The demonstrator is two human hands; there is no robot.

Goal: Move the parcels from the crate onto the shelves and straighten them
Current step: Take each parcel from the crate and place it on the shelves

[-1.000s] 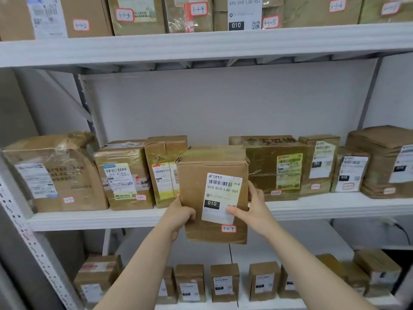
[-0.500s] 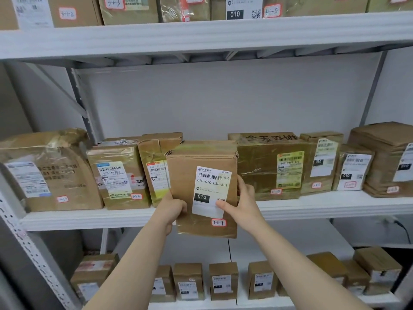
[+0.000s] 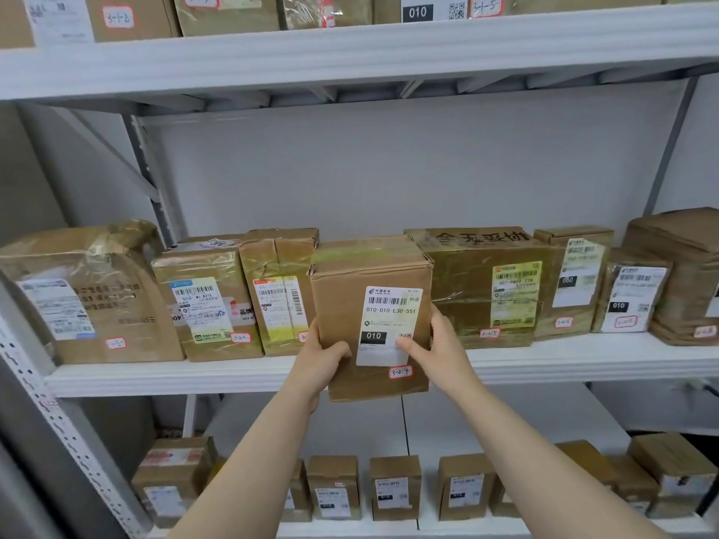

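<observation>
Parcel (image 3: 371,317) labelled 010-010-L30-551 is held at the middle shelf's (image 3: 583,363) front edge, before the gap between a yellow-labelled box (image 3: 278,293) and a large taped carton (image 3: 486,289). Left hand (image 3: 321,359) and right hand (image 3: 439,352) clamp its lower sides, thumbs pressed on the front. Seven shelved parcels (image 3: 89,297) line this shelf; perhaps nine small boxes (image 3: 395,486) stand below
</observation>
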